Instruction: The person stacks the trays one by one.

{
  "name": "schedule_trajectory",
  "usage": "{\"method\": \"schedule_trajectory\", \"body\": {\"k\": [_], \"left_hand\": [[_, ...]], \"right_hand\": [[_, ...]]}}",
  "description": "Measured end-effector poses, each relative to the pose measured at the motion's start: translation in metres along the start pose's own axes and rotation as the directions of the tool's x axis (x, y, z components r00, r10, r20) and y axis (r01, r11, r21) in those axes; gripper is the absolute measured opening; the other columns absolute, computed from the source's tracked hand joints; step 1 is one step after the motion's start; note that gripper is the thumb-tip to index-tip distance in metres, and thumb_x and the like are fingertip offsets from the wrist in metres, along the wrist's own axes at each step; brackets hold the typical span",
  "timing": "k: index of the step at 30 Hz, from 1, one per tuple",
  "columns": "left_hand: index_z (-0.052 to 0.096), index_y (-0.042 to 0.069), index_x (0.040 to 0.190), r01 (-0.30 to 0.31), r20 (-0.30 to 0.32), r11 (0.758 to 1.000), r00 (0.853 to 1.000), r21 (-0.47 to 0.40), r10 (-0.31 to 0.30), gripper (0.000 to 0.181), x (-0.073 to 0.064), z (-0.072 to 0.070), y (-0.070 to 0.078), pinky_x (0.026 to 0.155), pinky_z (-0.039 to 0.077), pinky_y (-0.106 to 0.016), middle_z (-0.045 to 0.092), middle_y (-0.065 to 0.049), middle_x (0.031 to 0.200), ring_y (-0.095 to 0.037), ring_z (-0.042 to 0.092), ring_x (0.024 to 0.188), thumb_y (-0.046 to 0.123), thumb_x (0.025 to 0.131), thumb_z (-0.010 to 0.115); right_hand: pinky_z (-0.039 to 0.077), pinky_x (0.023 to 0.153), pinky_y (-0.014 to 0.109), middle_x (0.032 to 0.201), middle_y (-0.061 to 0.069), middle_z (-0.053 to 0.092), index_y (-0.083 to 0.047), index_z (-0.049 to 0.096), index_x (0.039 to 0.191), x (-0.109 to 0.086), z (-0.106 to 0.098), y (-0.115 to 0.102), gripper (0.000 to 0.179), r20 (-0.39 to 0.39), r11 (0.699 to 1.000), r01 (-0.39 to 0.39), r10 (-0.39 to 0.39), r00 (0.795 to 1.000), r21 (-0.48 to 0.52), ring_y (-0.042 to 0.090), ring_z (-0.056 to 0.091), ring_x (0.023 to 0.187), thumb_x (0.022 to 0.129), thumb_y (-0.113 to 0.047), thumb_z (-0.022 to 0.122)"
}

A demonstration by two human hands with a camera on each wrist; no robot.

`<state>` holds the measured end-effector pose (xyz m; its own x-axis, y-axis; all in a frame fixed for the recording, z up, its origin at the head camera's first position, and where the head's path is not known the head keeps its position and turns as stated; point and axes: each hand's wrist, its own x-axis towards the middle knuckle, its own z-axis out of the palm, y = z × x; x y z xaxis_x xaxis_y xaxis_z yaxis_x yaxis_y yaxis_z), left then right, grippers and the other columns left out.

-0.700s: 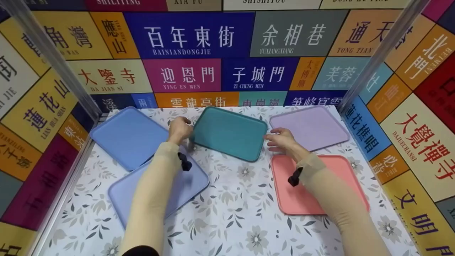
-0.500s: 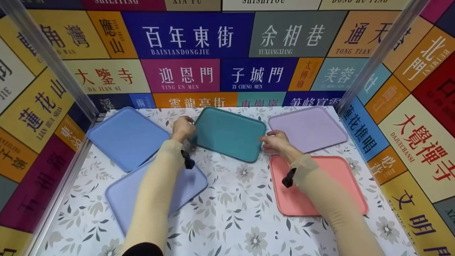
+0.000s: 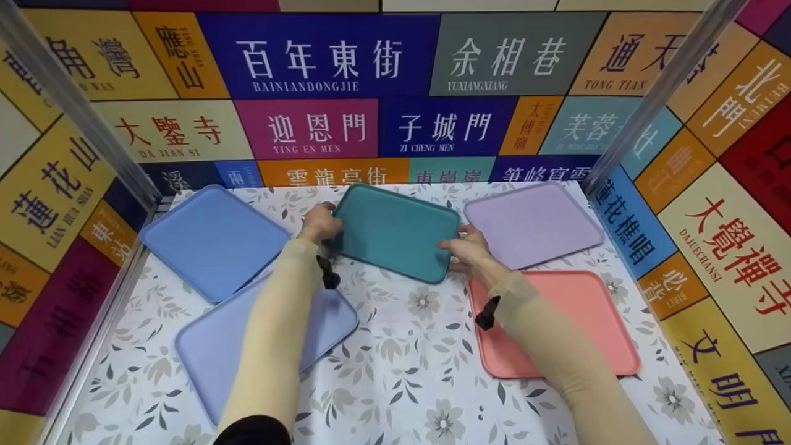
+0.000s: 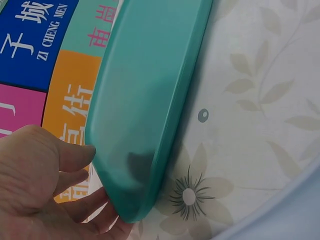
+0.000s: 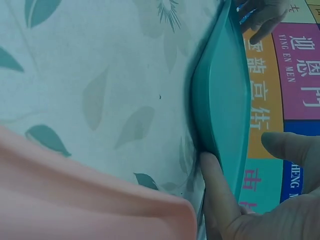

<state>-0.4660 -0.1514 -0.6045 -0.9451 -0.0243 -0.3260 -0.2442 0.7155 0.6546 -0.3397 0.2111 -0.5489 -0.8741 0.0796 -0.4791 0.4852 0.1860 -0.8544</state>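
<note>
A teal rectangular tray (image 3: 395, 232) lies at a slant at the back middle of the table. At its left end is my left hand (image 3: 320, 224); in the left wrist view its thumb (image 4: 80, 156) is at the rim and its fingers curl against the tray's end. My right hand (image 3: 471, 250) is at the tray's right end, thumb apart from the fingers. The right wrist view shows that thumb (image 5: 290, 146) held off the tray's surface, while the index finger (image 5: 220, 192) touches the outer edge, its lower part partly hidden.
Left of the teal tray lie a blue tray (image 3: 216, 241) and a periwinkle tray (image 3: 228, 334), partly under my left forearm. To the right are a lilac tray (image 3: 534, 222) and a coral tray (image 3: 587, 321) beneath my right forearm. Sign-covered walls (image 3: 321, 55) surround the floral tablecloth (image 3: 395, 383).
My right hand has moved left from beside the teal tray to its right edge, thumb now over the rim. My left hand has shifted slightly closer to the left edge.
</note>
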Motion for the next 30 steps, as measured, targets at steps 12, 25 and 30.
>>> {"method": "schedule_trajectory", "body": {"k": [12, 25, 30], "left_hand": [[0.068, 0.006, 0.153, 0.015, -0.016, 0.997, 1.000, -0.080, -0.016, 0.054, -0.031, -0.019, 0.005, 0.105, 0.064, -0.043, 0.067, -0.019, 0.156, -0.029, 0.069, 0.126, 0.001, 0.101, 0.052], [0.064, 0.012, 0.159, 0.020, 0.019, 0.978, 1.000, -0.209, -0.016, 0.062, -0.074, -0.031, 0.020, 0.102, 0.056, -0.037, 0.058, -0.018, 0.167, -0.027, 0.060, 0.128, -0.005, 0.102, 0.048], [0.068, 0.010, 0.156, 0.013, 0.000, 0.962, 1.000, -0.271, -0.013, 0.062, -0.074, -0.031, 0.015, 0.092, 0.055, -0.033, 0.062, -0.018, 0.164, -0.024, 0.061, 0.118, -0.008, 0.100, 0.048]], "right_hand": [[0.059, 0.071, 0.030, 0.123, 0.009, 0.058, -0.010, 0.045, 0.170, 0.007, -0.012, 0.007, 0.079, 0.007, 0.997, 0.059, -0.059, 0.998, -0.043, 0.016, 0.061, 0.088, 0.096, -0.003, 0.074], [0.065, 0.072, 0.026, 0.134, 0.006, 0.061, -0.012, 0.038, 0.175, 0.016, -0.033, 0.014, 0.085, 0.155, 0.989, 0.087, -0.106, 0.982, 0.123, 0.010, 0.071, 0.086, 0.099, 0.008, 0.069], [0.067, 0.080, 0.028, 0.147, 0.011, 0.057, -0.014, 0.033, 0.177, 0.012, -0.036, 0.015, 0.086, 0.231, 0.982, 0.124, -0.155, 0.960, 0.145, 0.010, 0.073, 0.095, 0.102, 0.008, 0.069]]}}
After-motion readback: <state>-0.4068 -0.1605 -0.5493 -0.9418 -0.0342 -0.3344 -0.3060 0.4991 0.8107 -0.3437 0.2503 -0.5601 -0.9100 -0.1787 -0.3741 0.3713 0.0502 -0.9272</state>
